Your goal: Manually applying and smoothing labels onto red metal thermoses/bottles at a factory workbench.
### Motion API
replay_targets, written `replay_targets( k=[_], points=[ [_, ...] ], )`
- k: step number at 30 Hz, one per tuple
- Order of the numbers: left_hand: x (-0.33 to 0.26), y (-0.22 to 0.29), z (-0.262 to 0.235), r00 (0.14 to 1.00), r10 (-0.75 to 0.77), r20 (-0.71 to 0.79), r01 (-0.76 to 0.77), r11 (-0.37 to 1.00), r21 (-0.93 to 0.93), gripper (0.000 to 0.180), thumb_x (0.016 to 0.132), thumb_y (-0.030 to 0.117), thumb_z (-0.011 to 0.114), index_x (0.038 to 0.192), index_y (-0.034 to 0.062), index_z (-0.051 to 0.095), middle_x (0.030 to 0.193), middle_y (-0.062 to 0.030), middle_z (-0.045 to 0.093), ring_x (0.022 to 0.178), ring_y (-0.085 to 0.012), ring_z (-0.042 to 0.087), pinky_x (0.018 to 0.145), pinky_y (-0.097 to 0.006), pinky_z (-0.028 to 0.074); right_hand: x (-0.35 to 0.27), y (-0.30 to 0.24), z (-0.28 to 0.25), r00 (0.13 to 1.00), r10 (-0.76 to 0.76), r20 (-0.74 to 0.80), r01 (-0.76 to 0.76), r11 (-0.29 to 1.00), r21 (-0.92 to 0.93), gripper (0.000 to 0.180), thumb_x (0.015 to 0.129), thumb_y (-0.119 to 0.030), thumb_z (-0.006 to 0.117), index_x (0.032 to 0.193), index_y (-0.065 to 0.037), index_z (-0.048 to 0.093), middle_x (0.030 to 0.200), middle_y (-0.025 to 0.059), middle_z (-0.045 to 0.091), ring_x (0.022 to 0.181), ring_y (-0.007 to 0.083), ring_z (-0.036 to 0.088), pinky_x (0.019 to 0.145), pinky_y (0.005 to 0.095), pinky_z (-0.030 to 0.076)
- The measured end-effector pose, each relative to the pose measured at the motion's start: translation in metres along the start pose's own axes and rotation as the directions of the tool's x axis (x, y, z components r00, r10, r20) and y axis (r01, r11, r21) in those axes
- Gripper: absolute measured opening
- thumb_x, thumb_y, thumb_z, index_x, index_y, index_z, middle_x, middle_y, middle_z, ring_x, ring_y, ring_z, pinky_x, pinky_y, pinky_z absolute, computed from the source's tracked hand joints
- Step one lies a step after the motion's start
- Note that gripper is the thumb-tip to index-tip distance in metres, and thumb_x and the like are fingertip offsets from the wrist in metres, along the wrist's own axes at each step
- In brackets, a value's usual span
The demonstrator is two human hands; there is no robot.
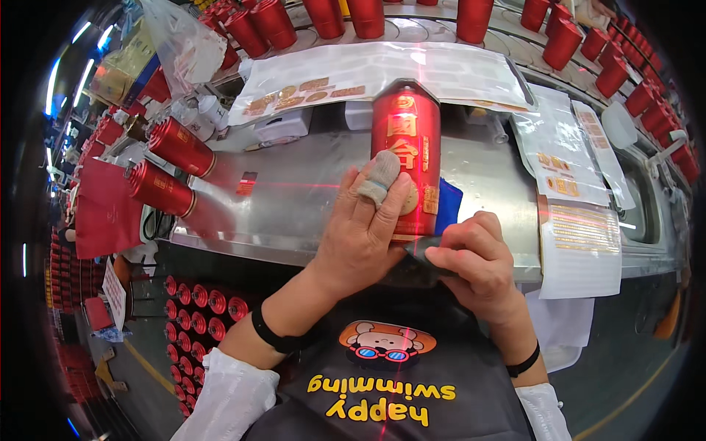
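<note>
A tall red canister [405, 140] with gold characters lies lengthwise on the steel workbench [294, 198] in front of me. My left hand [364, 231] rests flat on its lower front, a cloth-wrapped fingertip pressing a gold sticker. My right hand [471, 261] pinches the canister's dark bottom end at the bench edge. A blue cloth [447, 206] shows just right of the canister. A thin red laser line crosses the canister and bench.
Two red canisters [170, 165] lie on their sides at the left. Sheets of gold stickers [323, 81] and label sheets [577, 213] cover the bench. Many upright red canisters [566, 37] line the curved conveyor behind. More canisters [195, 309] sit in a crate below left.
</note>
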State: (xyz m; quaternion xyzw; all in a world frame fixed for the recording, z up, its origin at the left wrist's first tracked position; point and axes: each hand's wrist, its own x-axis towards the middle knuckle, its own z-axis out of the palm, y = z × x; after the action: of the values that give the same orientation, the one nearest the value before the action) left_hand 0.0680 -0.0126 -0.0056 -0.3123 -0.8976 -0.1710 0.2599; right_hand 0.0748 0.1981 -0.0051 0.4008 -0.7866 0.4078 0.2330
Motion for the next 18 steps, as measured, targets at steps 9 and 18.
replay_targets(
  k=[9,18],
  points=[
    [-0.012,0.0,0.0,0.987,-0.156,-0.039,0.154,0.987,-0.044,0.08,0.074,0.025,0.078,0.14,-0.0005,0.04,0.139,-0.0253,0.043,0.128,-0.0431,0.043,0.108,-0.049,0.034,-0.002,0.005,0.004,1.0,-0.01,-0.006,0.011,0.999,0.035,0.04,0.05,0.001,0.072,0.089,-0.01,0.065,0.088,0.0027,0.058,0.08,0.022,0.053,0.074,0.0361,0.038],
    [-0.036,-0.017,0.01,0.955,-0.295,0.038,0.283,0.86,-0.425,0.083,0.077,0.032,0.077,0.14,-0.0033,0.036,0.133,-0.025,0.047,0.122,-0.0434,0.047,0.109,-0.049,0.031,-0.002,0.007,0.007,1.0,-0.012,-0.022,0.014,0.997,0.082,0.041,0.05,0.002,0.072,0.089,-0.011,0.066,0.087,0.0024,0.058,0.081,0.0219,0.055,0.075,0.0364,0.039]
  ],
)
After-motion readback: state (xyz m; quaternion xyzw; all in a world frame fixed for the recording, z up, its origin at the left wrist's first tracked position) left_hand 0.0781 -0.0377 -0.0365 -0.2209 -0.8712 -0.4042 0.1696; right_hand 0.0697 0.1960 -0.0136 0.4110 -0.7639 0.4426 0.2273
